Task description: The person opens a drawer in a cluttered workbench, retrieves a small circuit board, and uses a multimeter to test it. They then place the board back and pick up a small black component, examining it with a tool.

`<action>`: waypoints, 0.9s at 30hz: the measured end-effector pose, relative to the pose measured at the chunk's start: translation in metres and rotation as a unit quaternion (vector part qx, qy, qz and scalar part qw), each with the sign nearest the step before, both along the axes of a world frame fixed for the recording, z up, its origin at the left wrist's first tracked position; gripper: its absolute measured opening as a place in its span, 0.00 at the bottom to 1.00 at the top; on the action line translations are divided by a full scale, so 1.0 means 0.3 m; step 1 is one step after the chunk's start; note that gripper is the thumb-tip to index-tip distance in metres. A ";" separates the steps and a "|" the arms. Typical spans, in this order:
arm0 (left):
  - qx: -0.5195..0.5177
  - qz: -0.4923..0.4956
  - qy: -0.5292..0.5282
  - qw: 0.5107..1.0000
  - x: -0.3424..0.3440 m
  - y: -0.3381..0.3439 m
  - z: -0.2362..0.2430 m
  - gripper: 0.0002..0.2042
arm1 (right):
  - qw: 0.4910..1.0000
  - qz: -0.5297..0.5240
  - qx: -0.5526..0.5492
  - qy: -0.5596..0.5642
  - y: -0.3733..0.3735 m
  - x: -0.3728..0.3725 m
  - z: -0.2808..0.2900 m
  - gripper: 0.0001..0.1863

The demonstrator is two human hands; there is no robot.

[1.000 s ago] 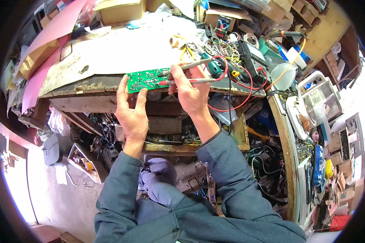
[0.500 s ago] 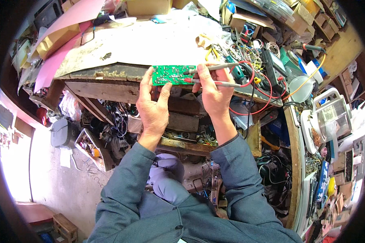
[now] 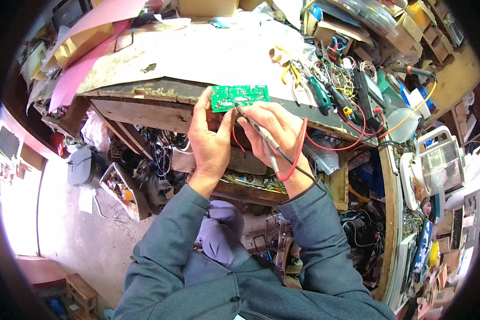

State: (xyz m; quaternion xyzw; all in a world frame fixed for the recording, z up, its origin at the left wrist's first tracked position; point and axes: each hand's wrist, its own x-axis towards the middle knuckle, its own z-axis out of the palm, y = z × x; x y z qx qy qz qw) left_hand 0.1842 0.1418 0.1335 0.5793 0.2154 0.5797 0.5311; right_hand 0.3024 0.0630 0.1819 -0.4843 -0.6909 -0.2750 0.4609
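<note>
I watch through a wide fisheye worn on the person's head, above the grip of the left hand [image 3: 209, 149] on the green circuit board [image 3: 240, 96] and set back on the body side, facing steeply down and forward. The grip sits fairly near, just above centre. Beyond it I get the workbench [image 3: 144, 114]; behind it, the dark jacket [image 3: 208, 288]; to its left, the floor [image 3: 72, 234].

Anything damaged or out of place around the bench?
The bench's front edge looks worn, and the pale sheet on top has a dark ragged patch, perhaps a tear. Beyond the right hand, wires lie in a tangle. The green circuit board in the left hand shows no clear damage.
</note>
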 end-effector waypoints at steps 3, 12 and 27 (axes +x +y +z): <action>0.015 0.008 -0.013 1.000 0.011 0.007 -0.014 0.28 | 0.999 -0.004 0.001 -0.032 0.000 0.004 -0.008 0.16; 0.041 0.036 -0.004 0.998 0.011 0.004 -0.009 0.28 | 0.997 -0.035 0.013 -0.074 -0.003 0.008 -0.015 0.16; 0.024 0.017 0.009 1.000 0.001 -0.001 -0.004 0.29 | 0.999 -0.018 0.016 -0.025 0.000 -0.009 -0.003 0.12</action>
